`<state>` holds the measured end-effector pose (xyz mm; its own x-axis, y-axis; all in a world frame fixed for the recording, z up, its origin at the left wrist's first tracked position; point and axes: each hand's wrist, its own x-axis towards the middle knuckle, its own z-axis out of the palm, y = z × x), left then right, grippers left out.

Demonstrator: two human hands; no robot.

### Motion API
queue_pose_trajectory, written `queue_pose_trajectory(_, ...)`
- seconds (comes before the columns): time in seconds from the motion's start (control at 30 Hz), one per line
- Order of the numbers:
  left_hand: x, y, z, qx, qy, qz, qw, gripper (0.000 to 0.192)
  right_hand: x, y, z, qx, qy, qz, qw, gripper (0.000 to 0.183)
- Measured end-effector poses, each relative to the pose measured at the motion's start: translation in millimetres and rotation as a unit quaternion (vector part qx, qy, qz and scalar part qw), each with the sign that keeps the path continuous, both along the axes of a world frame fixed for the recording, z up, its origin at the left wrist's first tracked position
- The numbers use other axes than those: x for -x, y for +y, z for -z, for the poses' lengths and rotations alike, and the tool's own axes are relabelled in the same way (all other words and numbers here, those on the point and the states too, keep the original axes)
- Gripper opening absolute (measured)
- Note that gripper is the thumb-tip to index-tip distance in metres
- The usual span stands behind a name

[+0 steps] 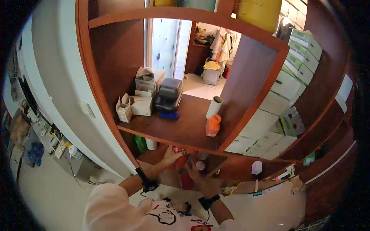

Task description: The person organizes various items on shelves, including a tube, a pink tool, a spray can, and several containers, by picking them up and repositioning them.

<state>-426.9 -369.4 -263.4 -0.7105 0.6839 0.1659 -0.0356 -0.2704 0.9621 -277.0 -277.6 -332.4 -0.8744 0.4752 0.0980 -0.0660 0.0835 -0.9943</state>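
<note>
On the lower shelf, below the open compartment's board, my left hand (pixel 171 157) is closed around a red container (pixel 178 149). My right hand (pixel 198 176) is blurred, its fingers beside a larger red object (pixel 186 182) that lies between my two forearms. Whether those fingers grip it is not plain. Just past my right fingertips is a small jar with a pale top (pixel 200 165). A green container (pixel 140 143) and a white cylinder (pixel 151 144) stand left of my left hand, partly hidden by the shelf board.
The brown wooden shelf board (pixel 188 124) overhangs my hands. It carries small cartons (pixel 141 105), a dark case (pixel 170 91), a blue item (pixel 169 116), a cardboard tube (pixel 215 106) and an orange bottle (pixel 213 124). White-green boxes (pixel 274 108) are stacked to the right.
</note>
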Motion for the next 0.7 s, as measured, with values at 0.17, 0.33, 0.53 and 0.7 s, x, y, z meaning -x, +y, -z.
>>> queue_pose_trajectory(0.17, 47, -12, 17, 0.113, 0.003, -0.032, 0.993, 0.037, -28, -9, 65, -0.233, -0.169, 0.067, 0.955, 0.061)
queue_pose_trajectory(0.33, 76, -16, 58, 0.173, -0.001, 0.076, 0.982, 0.046, -36, -13, 73, -0.173, -0.177, 0.042, 0.968, 0.060)
queue_pose_trajectory(0.53, 62, -13, 63, 0.125, 0.070, 0.087, 0.986, 0.058, -29, -5, 75, -0.137, -0.192, 0.004, 0.972, 0.060)
queue_pose_trajectory(0.7, 7, -2, 30, 0.026, 0.006, 0.136, 0.990, 0.066, -15, 14, 66, -0.130, -0.192, -0.020, 0.973, 0.059)
